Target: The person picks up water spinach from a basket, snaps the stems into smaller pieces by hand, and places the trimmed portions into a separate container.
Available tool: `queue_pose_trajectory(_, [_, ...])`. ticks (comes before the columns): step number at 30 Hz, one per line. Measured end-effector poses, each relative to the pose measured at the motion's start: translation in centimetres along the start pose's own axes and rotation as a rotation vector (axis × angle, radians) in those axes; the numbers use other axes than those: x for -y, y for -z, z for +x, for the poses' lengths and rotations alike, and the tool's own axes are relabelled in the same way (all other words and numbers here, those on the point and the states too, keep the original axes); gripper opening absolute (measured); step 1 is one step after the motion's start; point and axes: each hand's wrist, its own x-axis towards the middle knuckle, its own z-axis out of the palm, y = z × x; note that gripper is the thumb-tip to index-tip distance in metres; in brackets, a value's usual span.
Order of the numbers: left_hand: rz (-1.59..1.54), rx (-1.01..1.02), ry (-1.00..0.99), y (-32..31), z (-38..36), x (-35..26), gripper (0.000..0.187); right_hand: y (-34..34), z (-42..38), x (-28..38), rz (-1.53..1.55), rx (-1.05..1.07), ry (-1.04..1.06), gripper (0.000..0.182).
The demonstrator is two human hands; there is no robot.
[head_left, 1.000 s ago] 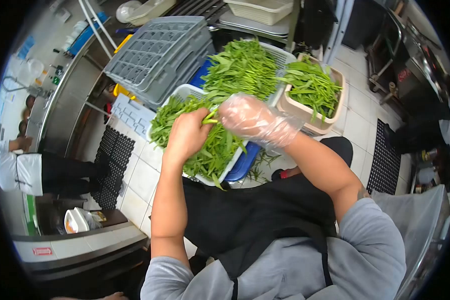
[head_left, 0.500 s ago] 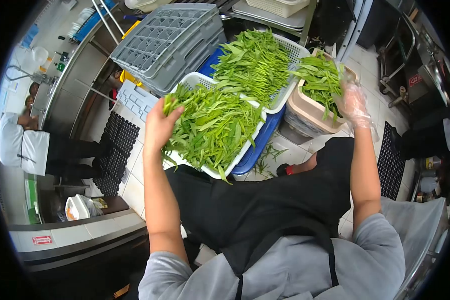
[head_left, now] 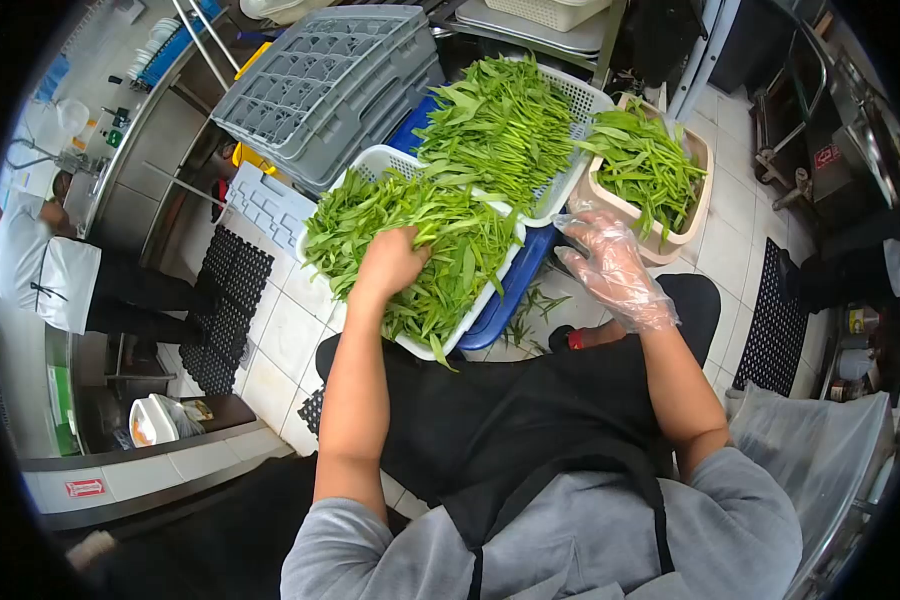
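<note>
My bare left hand (head_left: 390, 265) reaches into the nearer white basket (head_left: 507, 270), its fingers curled round some water spinach (head_left: 460, 255), long-leafed green stems heaped there. The fingertips are partly hidden among the leaves. Over the edge of the blue tub (head_left: 530, 275) hovers my right hand (head_left: 615, 265) in a clear plastic glove, fingers spread and nothing in them. Behind, a second white basket (head_left: 592, 100) holds stems laid in one direction. At the right, loose leaves (head_left: 645, 165) fill a beige bin (head_left: 705, 190), just beyond my right hand.
Stacked grey dish racks (head_left: 320, 90) stand at the back left. Leaf scraps (head_left: 535, 305) lie on the tiled floor by my foot. A co-worker in a white top (head_left: 50, 270) stands at the far left counter. Black mats (head_left: 225, 305) lie on the floor.
My left hand has moved from the nearer basket's left edge into the middle of its greens. My right hand has come back left from the beige bin and is now in front of it.
</note>
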Motion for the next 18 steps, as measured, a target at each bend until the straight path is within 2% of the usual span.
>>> queue_pose_trajectory(3, [-0.302, -0.069, -0.007, 1.3, -2.1, 0.8, 0.027, -1.2, 1.2, 0.0, 0.066, 0.135, 0.051, 0.036])
queue_pose_trajectory(4, [-0.414, -0.093, -0.005, 1.4, -2.7, 1.0, 0.027, -1.7, 1.5, 0.9, 0.094, 0.043, 0.125, 0.032])
queue_pose_trajectory(7, [-0.666, -0.150, 0.025, 0.7, -3.5, 2.1, 0.028, -5.8, 3.1, 1.5, 0.206, -0.002, 0.254, 0.025])
queue_pose_trajectory(8, [-0.745, -0.059, 0.205, 1.0, -3.9, 2.0, 0.027, -7.4, 4.1, 1.8, 0.252, 0.022, 0.303, 0.017])
queue_pose_trajectory(11, [-0.877, -0.051, 0.269, 0.8, -4.2, 2.6, 0.027, -10.6, 6.6, 4.1, 0.093, 0.218, 0.266, 0.015])
queue_pose_trajectory(14, [-1.139, -0.276, 0.210, -0.2, -4.4, 3.1, 0.027, -14.0, 7.5, 5.1, -0.115, 0.244, 0.219, 0.013])
queue_pose_trajectory(17, [-1.267, -0.271, 0.188, 0.5, -5.5, 5.1, 0.029, -16.9, 7.7, 3.3, -0.164, 0.137, 0.365, 0.011])
queue_pose_trajectory(18, [-1.296, -0.257, 0.168, 0.9, -6.0, 5.4, 0.030, -15.7, 8.6, 4.0, -0.185, 0.231, 0.366, 0.011])
